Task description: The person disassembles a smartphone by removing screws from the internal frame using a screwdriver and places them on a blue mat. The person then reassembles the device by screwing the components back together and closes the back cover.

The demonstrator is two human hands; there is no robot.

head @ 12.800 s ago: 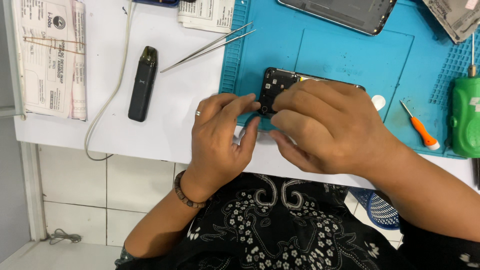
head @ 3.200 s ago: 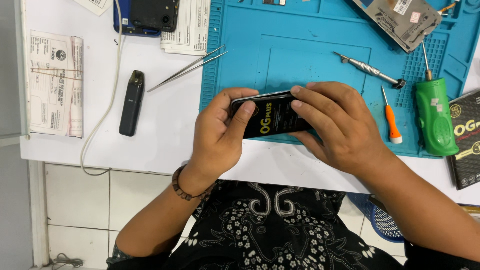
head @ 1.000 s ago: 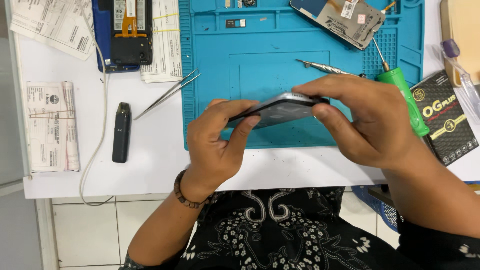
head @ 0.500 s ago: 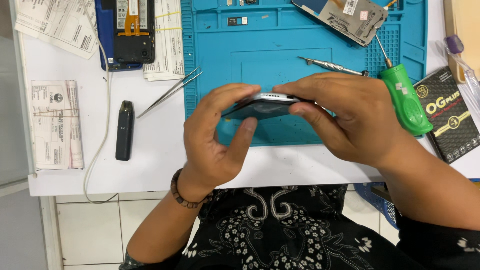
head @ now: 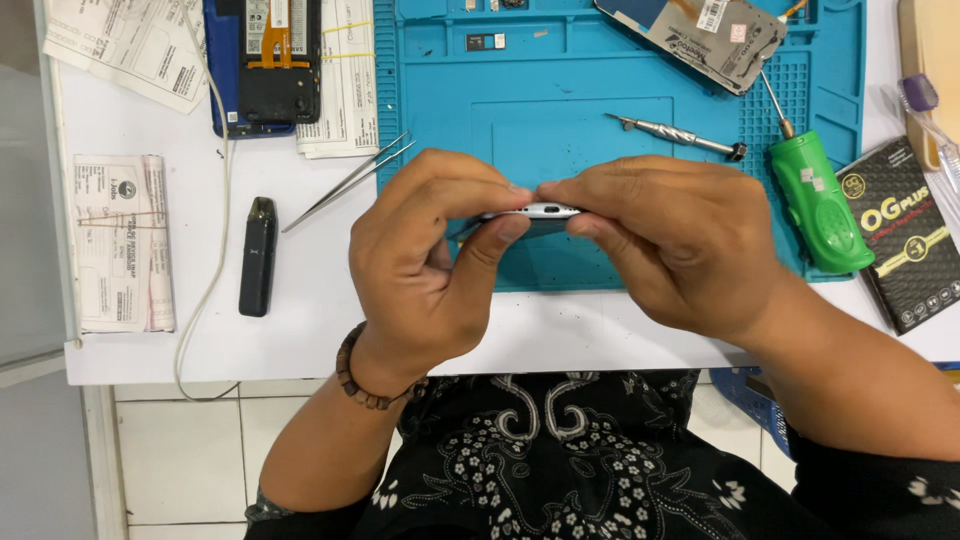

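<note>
Far out beyond our left hand (head: 425, 270) we are seeing a folded paper slip (head: 120, 240) lying near the table edge, then a slim black stick-shaped device (head: 257, 256) with a white cable (head: 205, 290) looping past it. Above those an opened phone on a blue case (head: 265, 60) is resting, and a pair of tweezers (head: 345, 183) is lying just up and left of our left knuckles.

Our left hand is curling tight, thumb and fingertips pinching the near end of a phone (head: 535, 212), which we are holding edge-on between both hands, raised over the near part of the blue work mat (head: 560, 80). Our right hand (head: 665, 245) is clamping the other end, fingers closed over the top and thumb under. Only a thin silvery edge of the phone is showing between the fingertips.

We judge that we are pressing the phone's two layers together along its rim, or checking that seam. The next move seems to call for even pressure walked along the edge, with the grip shifted bit by bit so nothing flexes.

Beyond our right hand a metal screwdriver bit (head: 675, 137) and a green-handled driver (head: 820, 205) are lying on the mat, a loose screen panel (head: 700, 30) above them, and a black box (head: 915, 235) farther right. Directly under the hands the mat is bare, so there is room to lower the phone; the table's near edge is running close beneath our wrists, leaving little slack toward us.
</note>
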